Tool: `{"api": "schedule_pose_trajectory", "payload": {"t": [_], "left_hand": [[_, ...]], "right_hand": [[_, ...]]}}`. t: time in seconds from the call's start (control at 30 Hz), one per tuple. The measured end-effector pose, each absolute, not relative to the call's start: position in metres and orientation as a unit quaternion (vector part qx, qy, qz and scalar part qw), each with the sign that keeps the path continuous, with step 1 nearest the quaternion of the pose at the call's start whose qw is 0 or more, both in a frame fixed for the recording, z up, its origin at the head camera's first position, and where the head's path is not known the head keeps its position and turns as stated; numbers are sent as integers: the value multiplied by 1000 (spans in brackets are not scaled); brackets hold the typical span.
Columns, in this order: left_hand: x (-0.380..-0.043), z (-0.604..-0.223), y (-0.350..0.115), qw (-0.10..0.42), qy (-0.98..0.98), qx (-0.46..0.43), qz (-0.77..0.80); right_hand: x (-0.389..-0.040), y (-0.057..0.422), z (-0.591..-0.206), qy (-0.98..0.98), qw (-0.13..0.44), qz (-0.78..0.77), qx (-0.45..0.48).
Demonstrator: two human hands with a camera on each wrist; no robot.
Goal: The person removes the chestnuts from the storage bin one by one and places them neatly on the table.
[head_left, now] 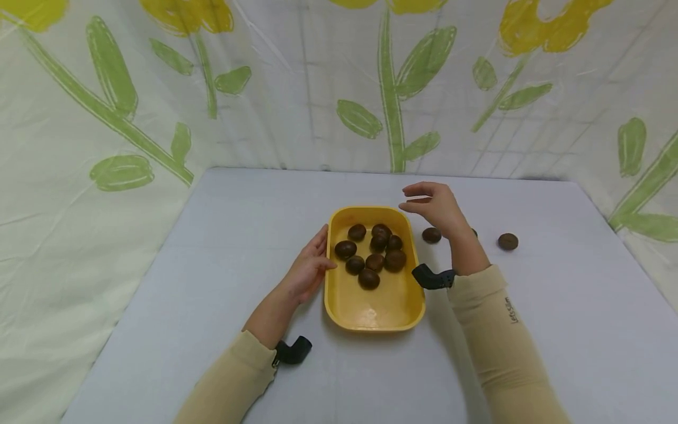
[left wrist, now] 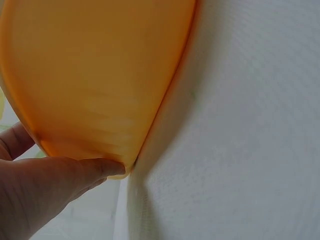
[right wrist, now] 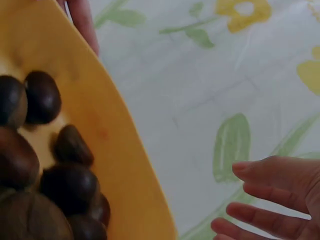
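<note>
A yellow tray [head_left: 373,315] with rounded corners stands upright on the table with several dark brown chestnuts [head_left: 369,279] inside, mostly in its far half. My left hand [head_left: 309,268] grips the tray's left side, its thumb over the rim and its fingers along the outer wall. The left wrist view shows those fingers [left wrist: 95,169] against the orange-looking wall. Above the tray's far right corner is my right hand [head_left: 436,206], fingers parted from the thumb. In the right wrist view this hand [right wrist: 275,195] has nothing between its fingers.
To the right of the tray, one chestnut [head_left: 431,235] lies close by on the white table [head_left: 254,224]. Another chestnut [head_left: 508,241] lies farther right; a third [head_left: 474,232] is mostly hidden behind the right forearm. A flowered curtain [head_left: 318,88] hangs behind the table's far edge.
</note>
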State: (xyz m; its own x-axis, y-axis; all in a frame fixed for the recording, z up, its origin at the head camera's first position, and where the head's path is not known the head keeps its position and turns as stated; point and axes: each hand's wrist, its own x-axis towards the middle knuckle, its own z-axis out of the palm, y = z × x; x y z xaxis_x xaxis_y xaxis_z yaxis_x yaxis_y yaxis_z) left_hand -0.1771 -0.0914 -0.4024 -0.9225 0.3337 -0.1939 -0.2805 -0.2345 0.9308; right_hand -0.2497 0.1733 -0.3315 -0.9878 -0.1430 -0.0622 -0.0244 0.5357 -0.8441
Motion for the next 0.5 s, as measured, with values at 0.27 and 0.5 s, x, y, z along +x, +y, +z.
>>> {"api": "schedule_pose_trajectory", "payload": {"t": [0.27,0.5], "left_hand": [[-177,-401,-92,195,588,23,785],[-177,-401,-92,196,584,25,787]], "right_hand": [[-255,142,-335,862,101,-491,-81],[-255,121,-338,854,121,-498,-93]]}}
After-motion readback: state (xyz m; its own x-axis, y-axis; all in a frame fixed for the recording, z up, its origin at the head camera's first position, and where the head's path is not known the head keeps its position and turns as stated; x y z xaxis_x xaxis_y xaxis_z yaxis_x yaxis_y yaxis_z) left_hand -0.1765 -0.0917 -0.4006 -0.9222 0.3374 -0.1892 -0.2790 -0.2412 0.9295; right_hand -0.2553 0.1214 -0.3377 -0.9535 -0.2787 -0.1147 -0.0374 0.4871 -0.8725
